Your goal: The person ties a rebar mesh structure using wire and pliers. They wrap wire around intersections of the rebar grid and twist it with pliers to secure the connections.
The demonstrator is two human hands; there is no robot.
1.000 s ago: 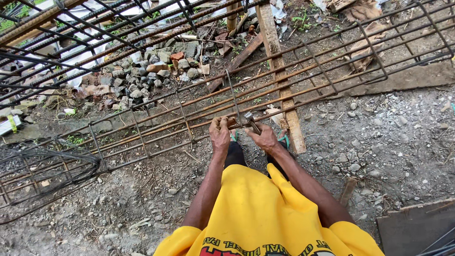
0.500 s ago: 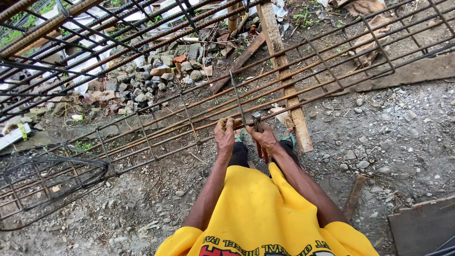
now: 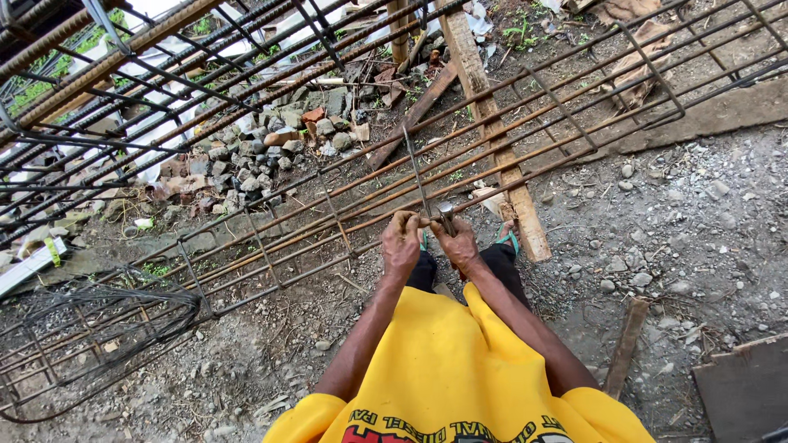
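While the left hand (image 3: 401, 244) grips the rusty bar of the rebar cage (image 3: 345, 221) just beside a thin upright stirrup (image 3: 416, 176), the right hand (image 3: 460, 244) is closed around a metal pincer tool (image 3: 446, 216), whose head now sits pressed against the crossing of bar and stirrup. Half a second earlier the tool's reddish handles hung down below the right hand; now they are tucked out of sight (the wrist has turned), which suggests a twist is being worked at that joint. Whether tie wire sits there is too small to tell. The cage lies tilted across gravelly ground, resting on a pale wooden plank (image 3: 492, 139) that runs away from the person. Beyond it lie a rubble pile (image 3: 271, 143) and more rebar cages (image 3: 107, 90). A tangled wire coil (image 3: 90, 316) sits at the left, well apart. The stirrup and neighbouring bars crowd the hands closely.
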